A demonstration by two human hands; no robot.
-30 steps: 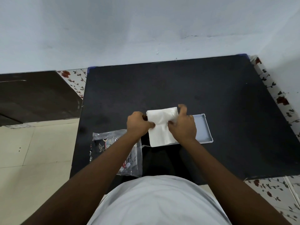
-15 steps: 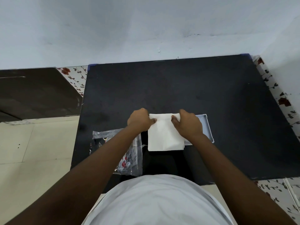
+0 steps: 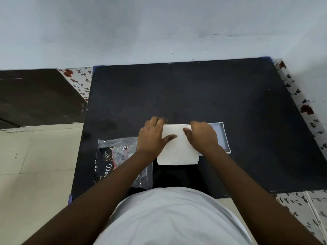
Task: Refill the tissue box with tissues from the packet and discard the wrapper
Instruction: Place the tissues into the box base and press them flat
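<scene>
Nearest the camera: white shirt [image 3: 169,218], both bare forearms reaching forward over the black table [image 3: 194,89].

Wrapper [image 3: 116,156]: clear plastic with dark print, lying flat on the table at the near-left, partly under the left forearm. Looks empty, can't confirm.

Tissue stack [image 3: 178,149]: white, folded, roughly square, sitting centre-near on the table between the two hands. Its near edge hangs toward the person, its far edge lines up with the far rim of the tissue box. Right side of the stack overlaps the box.

Left hand [image 3: 153,137]: palm down on the stack's left edge, fingers spread loosely and curled over the far-left corner, thumb [image 3: 169,137] laid flat across the top of the tissues. Pressing, not pinching.

Right hand [image 3: 203,137]: palm down on the stack's right side, fingers bent toward the far-right corner, thumb tip touching the top sheet. Whether the fingertips grip the far edge – can't tell, they're hidden behind the knuckles.

Tissue box [image 3: 224,137]: shallow pale grey-blue tray, open top, just right of the stack and partly under it and the right hand. Visible part of the interior is bare.

Beyond: bare black tabletop up to a pale wall [image 3: 159,29]. Floral-pattern tiles [image 3: 304,106] along the table's right and far-left edges, a dark panel [image 3: 35,96] off to the left.
</scene>
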